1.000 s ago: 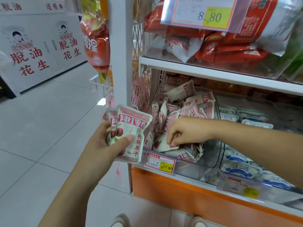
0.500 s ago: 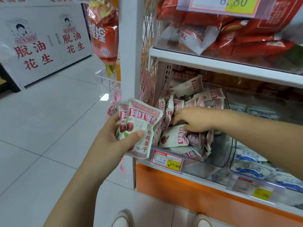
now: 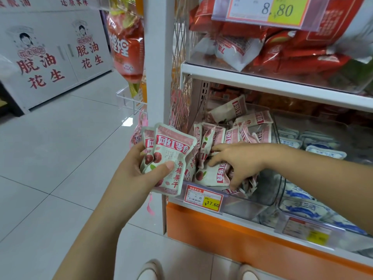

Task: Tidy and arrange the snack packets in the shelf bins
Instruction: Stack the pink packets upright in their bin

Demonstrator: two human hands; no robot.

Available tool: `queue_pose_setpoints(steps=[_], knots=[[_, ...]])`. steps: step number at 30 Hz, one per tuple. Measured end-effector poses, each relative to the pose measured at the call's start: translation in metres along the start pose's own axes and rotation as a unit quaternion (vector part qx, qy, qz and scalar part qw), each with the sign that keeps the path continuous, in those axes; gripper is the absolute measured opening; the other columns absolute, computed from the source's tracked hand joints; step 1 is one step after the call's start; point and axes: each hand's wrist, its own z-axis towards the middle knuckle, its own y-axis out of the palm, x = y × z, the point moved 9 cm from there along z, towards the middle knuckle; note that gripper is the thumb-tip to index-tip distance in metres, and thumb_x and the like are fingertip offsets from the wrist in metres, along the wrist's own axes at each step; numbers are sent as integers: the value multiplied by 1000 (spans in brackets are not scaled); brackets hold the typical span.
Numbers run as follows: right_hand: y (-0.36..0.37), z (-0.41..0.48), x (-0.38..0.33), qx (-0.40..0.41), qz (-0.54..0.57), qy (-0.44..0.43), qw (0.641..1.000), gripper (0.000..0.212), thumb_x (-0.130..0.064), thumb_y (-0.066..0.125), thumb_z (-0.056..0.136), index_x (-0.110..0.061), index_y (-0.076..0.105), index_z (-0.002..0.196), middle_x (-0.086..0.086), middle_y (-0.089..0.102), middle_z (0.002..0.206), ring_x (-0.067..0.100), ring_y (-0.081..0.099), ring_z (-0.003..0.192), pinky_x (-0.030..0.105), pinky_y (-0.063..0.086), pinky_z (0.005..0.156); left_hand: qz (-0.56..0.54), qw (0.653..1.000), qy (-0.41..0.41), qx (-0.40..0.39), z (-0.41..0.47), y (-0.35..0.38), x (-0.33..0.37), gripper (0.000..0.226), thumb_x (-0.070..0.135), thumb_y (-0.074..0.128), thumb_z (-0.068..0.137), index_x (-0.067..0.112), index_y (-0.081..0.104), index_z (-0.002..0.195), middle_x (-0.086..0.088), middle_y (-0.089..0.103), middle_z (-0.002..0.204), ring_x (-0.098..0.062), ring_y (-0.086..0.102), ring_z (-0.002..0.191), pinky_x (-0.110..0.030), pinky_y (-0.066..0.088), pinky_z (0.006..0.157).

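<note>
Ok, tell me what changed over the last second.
The right hand moved from picking low at the front of the clear bin up and leftward, fingers now spread over the standing pink plum packets, gripping none clearly. The left hand kept its packet stack outside the bin.

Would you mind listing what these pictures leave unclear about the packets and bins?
- Head view: packets under the right hand are hidden by it.
- How many pink packets the left hand holds: front one covers the rest.
- Far-right price label: blurred.
- Top-shelf red bags: cut off by edge.
</note>
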Motion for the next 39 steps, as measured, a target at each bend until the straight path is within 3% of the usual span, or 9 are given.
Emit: queue_pose_setpoints(steps=[3, 8, 14, 17, 22, 29, 32, 35, 39], knots=[[-1, -2, -5, 19, -68, 7, 997, 66, -36, 69, 80, -38, 41, 139, 0, 24, 151, 21, 43, 125, 37, 42, 97, -2, 1000, 4, 0, 0, 1, 1, 34, 20, 70, 81, 39, 57, 106, 14, 72, 98, -10, 71, 86, -28, 57, 73], [-25, -15, -16, 187, -117, -31, 975, 27, -33, 47, 96, -36, 62, 118, -15, 57, 125, 11, 54, 109, 29, 29, 85, -7, 1000, 18, 0, 1, 5, 6, 31, 19, 70, 81, 40, 57, 101, 16, 72, 96, -8, 71, 86, -29, 57, 73], [-55, -82, 1, 449, -24, -24, 893, 12, -25, 64, 85, -22, 75, 89, -8, 73, 91, 20, 65, 82, 29, 37, 74, -21, 1000, 21, -1, -1, 8, 8, 33, 20, 69, 82, 37, 57, 108, 13, 72, 100, -9, 71, 87, -30, 57, 74], [-55, -96, 21, 501, -19, 30, 865, 8, -16, 71, 81, -17, 74, 88, -3, 73, 89, 25, 63, 77, 33, 43, 72, -23, 999, 21, 5, -2, 7, 8, 32, 20, 69, 83, 35, 57, 109, 12, 72, 100, -10, 71, 87, -34, 56, 77], [-54, -60, 49, 443, -39, 130, 886, 13, -15, 66, 86, -20, 73, 95, 0, 71, 101, 28, 64, 88, 36, 52, 72, -22, 999, 24, 10, -3, 9, 7, 33, 21, 70, 82, 35, 57, 109, 13, 72, 98, -8, 71, 86, -31, 57, 75], [-54, -13, 89, 291, -25, 232, 928, 26, -33, 52, 94, -42, 63, 115, -2, 57, 123, 26, 42, 113, 39, 28, 100, -18, 999, 27, 14, 2, 6, 5, 33, 22, 70, 81, 38, 56, 106, 17, 72, 96, -6, 71, 85, -26, 56, 71], [-47, -9, 91, 221, -19, 203, 954, 35, -38, 41, 97, -40, 52, 129, -2, 54, 134, 25, 42, 123, 42, 23, 109, -15, 999, 26, 14, 2, 5, 5, 33, 21, 70, 81, 39, 56, 105, 19, 72, 95, -6, 71, 84, -25, 56, 70], [-46, -19, 83, 189, 36, 180, 965, 43, -39, 35, 99, -38, 39, 141, -6, 36, 151, 20, 22, 142, 49, 2, 117, -18, 999, 27, 15, 1, 4, 7, 33, 21, 70, 82, 40, 56, 105, 17, 72, 95, -5, 71, 83, -21, 57, 66], [-61, -36, 42, 260, 42, 103, 959, 49, -45, 46, 95, -32, 39, 142, -6, 36, 151, 18, 32, 138, 44, 25, 114, -25, 999, 31, 18, -1, 5, 8, 33, 21, 70, 82, 39, 56, 105, 15, 72, 96, -5, 71, 83, -18, 56, 63]])
